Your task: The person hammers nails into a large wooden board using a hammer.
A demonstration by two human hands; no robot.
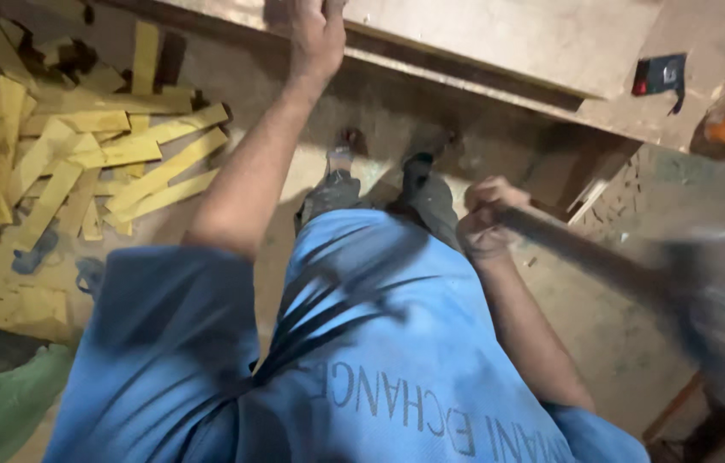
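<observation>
The right hand (487,225) has a clenched grip on the handle of a hammer (705,287), whose blurred head hangs low to the person's right, well apart from the wooden board (500,34). The left hand (315,34) presses on the near edge of that board on the counter; whether its fingers curl around the edge cannot be told. The work looks to be mid-swing, with the board being steadied. A strike would call for aim well clear of the bracing hand. Yellow wood offcuts (80,146) lie heaped on the floor (602,343) to the left.
</observation>
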